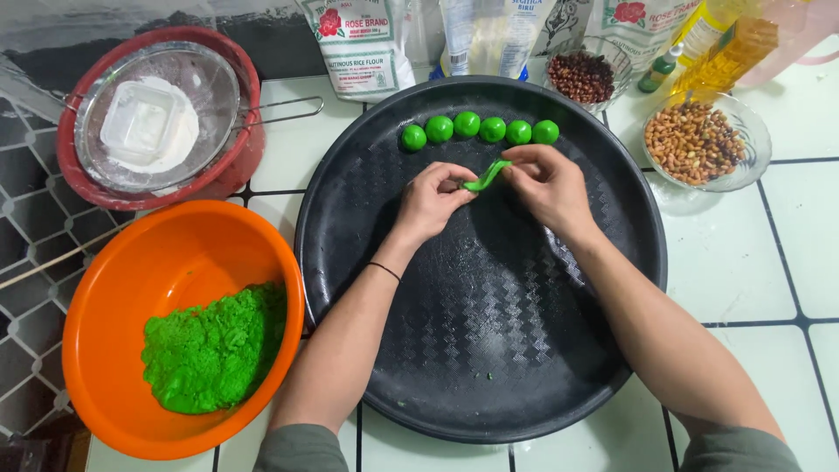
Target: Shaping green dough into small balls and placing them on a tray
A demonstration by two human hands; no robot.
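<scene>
Clearly soft and light, the green dough strip [486,176] is pinched at both ends by left hand [434,199] and right hand [544,181], probably sticky; balls [479,129] sit at twelve o'clock on the tray [489,350].

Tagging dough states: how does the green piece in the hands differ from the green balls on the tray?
The dough strip is flattened and stretched; the dough balls are round. The strip is pinched between the left hand and right hand, above the black tray; the six balls rest on it in a row, untouched. Both are the same bright green.
</scene>
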